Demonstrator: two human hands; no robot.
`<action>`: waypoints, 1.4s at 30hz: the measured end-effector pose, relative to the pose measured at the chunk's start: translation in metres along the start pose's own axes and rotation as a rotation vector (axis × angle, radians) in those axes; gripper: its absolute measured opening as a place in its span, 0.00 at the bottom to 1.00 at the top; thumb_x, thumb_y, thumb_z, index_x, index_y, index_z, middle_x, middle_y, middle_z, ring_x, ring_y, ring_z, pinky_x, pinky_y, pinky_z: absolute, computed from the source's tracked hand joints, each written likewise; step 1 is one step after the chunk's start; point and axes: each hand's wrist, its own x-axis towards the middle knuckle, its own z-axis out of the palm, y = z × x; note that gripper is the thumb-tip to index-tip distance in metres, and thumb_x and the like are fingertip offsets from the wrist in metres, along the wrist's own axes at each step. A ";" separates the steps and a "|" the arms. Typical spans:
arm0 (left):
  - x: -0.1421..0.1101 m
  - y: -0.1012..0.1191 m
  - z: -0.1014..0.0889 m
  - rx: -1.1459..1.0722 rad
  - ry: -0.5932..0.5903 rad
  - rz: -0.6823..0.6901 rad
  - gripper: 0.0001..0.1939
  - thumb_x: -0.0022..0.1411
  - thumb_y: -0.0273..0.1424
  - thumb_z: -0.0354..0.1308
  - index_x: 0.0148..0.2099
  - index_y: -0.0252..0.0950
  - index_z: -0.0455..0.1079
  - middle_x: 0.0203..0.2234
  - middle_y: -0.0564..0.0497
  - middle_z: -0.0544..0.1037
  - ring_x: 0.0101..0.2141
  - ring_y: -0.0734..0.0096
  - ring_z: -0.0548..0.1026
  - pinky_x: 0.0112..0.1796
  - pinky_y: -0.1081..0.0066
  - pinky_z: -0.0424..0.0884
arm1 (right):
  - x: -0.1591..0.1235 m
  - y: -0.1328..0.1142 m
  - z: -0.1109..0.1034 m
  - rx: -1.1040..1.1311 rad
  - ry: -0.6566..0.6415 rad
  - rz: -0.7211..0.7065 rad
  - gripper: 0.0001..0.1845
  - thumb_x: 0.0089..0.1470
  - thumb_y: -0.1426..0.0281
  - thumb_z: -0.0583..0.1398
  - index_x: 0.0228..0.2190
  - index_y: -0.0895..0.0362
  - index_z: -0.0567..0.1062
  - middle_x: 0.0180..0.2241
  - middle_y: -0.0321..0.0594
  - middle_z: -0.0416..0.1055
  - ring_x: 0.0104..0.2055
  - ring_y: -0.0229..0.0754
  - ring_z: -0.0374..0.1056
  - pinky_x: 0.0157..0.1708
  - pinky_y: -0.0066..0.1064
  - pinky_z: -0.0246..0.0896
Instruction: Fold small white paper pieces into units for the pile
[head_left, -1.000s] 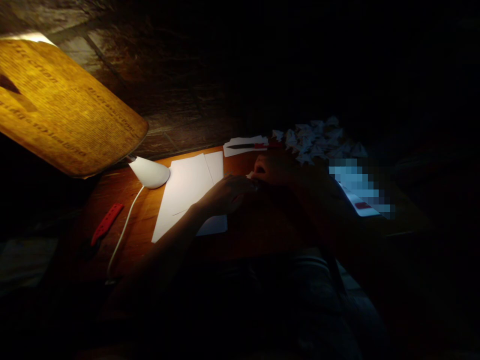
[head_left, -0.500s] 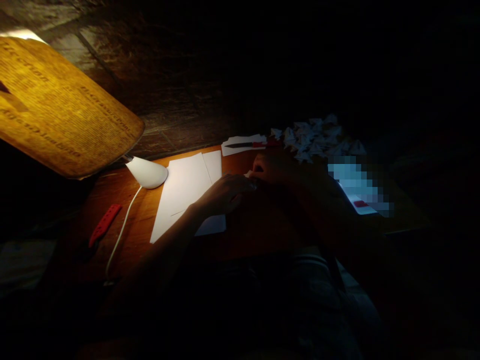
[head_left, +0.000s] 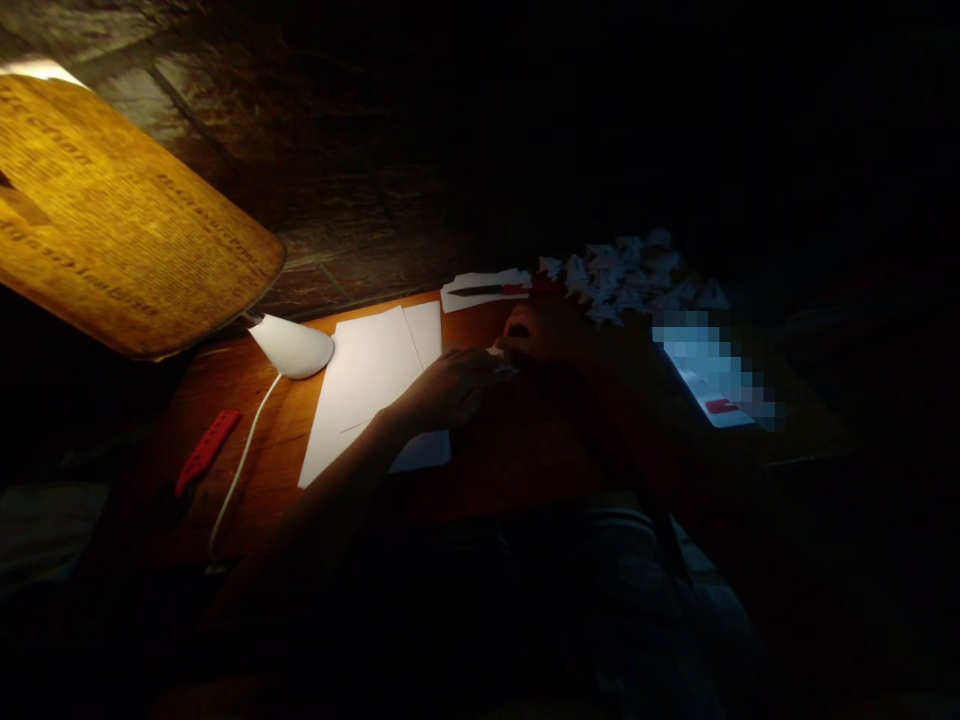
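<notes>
My left hand and my right hand meet above the wooden desk, with their fingers pinched on a small piece of white paper. Most of that piece is hidden by my fingers, and its shape cannot be made out. Left of my left hand lie large white paper sheets, with my left forearm crossing their lower part. Beyond my right hand is a heap of small folded white paper pieces.
A craft knife with a red handle lies on white paper scraps at the far edge. A white desk lamp with a cord stands left under a large printed amber shade. A red perforated strip lies left; a lit, pixelated phone lies right.
My hands stay nearly still on the small paper piece. The whole scene shifts slightly in view as my head moves.
</notes>
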 end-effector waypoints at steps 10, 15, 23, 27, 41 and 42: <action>0.001 0.006 -0.004 0.016 -0.034 -0.024 0.33 0.64 0.21 0.52 0.68 0.45 0.71 0.62 0.45 0.76 0.61 0.53 0.73 0.61 0.46 0.69 | 0.002 0.008 -0.001 0.027 -0.023 -0.053 0.05 0.55 0.68 0.67 0.31 0.58 0.83 0.40 0.45 0.78 0.42 0.45 0.71 0.43 0.35 0.62; 0.001 0.006 -0.004 -0.002 -0.043 -0.038 0.35 0.63 0.21 0.53 0.69 0.47 0.70 0.62 0.46 0.76 0.62 0.52 0.72 0.62 0.45 0.68 | 0.002 0.007 0.000 0.024 -0.027 -0.032 0.06 0.54 0.67 0.69 0.30 0.57 0.83 0.41 0.46 0.79 0.42 0.45 0.72 0.42 0.35 0.63; 0.001 0.006 -0.004 0.008 -0.040 -0.031 0.32 0.64 0.21 0.52 0.68 0.45 0.71 0.61 0.43 0.75 0.60 0.52 0.72 0.60 0.47 0.70 | 0.000 0.000 -0.001 0.013 -0.013 0.035 0.08 0.52 0.66 0.71 0.31 0.57 0.81 0.40 0.46 0.79 0.40 0.45 0.71 0.38 0.33 0.64; 0.001 0.007 -0.004 0.026 -0.034 -0.024 0.33 0.64 0.20 0.53 0.68 0.45 0.71 0.63 0.43 0.72 0.60 0.51 0.72 0.60 0.47 0.69 | -0.002 -0.002 -0.001 0.054 0.030 0.089 0.13 0.49 0.65 0.73 0.34 0.57 0.78 0.38 0.44 0.79 0.38 0.44 0.70 0.35 0.32 0.62; 0.001 0.006 -0.002 -0.018 0.025 0.030 0.34 0.64 0.19 0.52 0.68 0.46 0.71 0.67 0.44 0.68 0.63 0.51 0.71 0.62 0.45 0.70 | 0.001 0.004 -0.005 0.205 -0.021 0.087 0.08 0.48 0.71 0.71 0.33 0.57 0.80 0.37 0.43 0.81 0.36 0.42 0.73 0.36 0.32 0.66; 0.001 0.006 -0.002 -0.020 0.025 0.023 0.33 0.64 0.19 0.52 0.68 0.45 0.72 0.69 0.44 0.67 0.64 0.51 0.70 0.63 0.45 0.70 | 0.001 0.003 -0.004 0.202 -0.012 0.095 0.09 0.48 0.70 0.71 0.33 0.57 0.80 0.36 0.43 0.81 0.35 0.42 0.73 0.36 0.31 0.65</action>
